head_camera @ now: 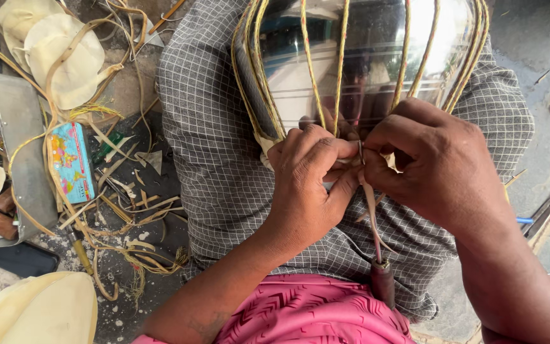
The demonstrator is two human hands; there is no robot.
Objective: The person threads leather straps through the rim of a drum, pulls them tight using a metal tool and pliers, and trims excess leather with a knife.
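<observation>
My left hand [310,185] and right hand [437,169] are pressed close together, both pinching a thin strip [372,223] at the base of a shiny metal pot [364,57] resting on my lap, over a grey checked cloth [218,159]. Yellow cords [340,64] already run up the pot's sides; by my judgement the lacing is well along, with the knotting here unfinished. Cuttings [128,204], pale round skins [58,57] and a small printed box [72,162] litter the dark floor [112,95].

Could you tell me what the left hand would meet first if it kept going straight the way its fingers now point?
The left hand points toward the right hand, so it would probably meet those fingers first, at the thin strip both pinch; depth is hard to judge.
</observation>
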